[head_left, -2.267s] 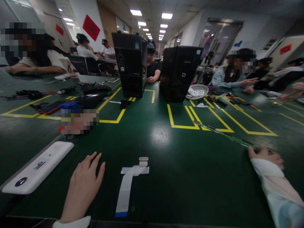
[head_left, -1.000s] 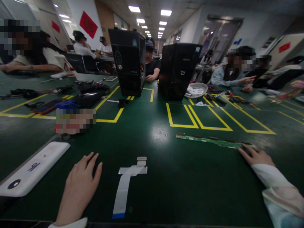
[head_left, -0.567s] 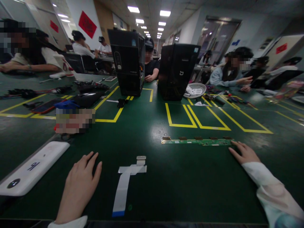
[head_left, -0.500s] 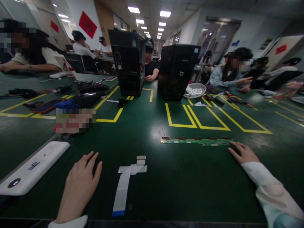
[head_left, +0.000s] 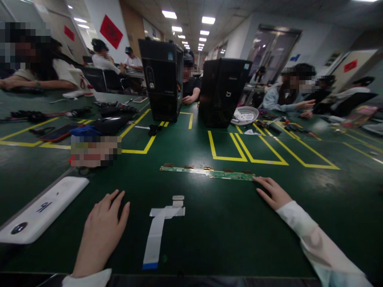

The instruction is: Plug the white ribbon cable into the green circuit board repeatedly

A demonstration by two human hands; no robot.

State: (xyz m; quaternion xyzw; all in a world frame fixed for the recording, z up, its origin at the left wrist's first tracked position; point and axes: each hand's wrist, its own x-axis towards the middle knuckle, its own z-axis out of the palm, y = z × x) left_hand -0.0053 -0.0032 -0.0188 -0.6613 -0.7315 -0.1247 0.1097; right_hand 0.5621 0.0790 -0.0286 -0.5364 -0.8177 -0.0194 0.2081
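Rows of ceiling lights run back over a busy room, where several people sit at tables beneath white walls and red diamond-shaped hangings. Dark green worktop fills the foreground, its far part marked out in yellow tape. Two black computer towers stand upright there, with a person in a dark shirt visible between them. A white basket sits just beside the right-hand tower, and dark cables lie toward the worktop's left edge.

Nearer, a long, narrow green circuit board lies crosswise on the worktop, between the yellow tape and the near edge, with brown tabs along its far side. The person's right hand reaches in from the near right; it is open, fingertips touching the board's right end and thumb held apart, below it.

The left hand lies open, palm down, near the worktop's near edge, fingers slightly spread. Just to its right is a white flat cable, its blue-tipped end toward the near edge and a connector at its far end. A white device lies toward the near left corner.
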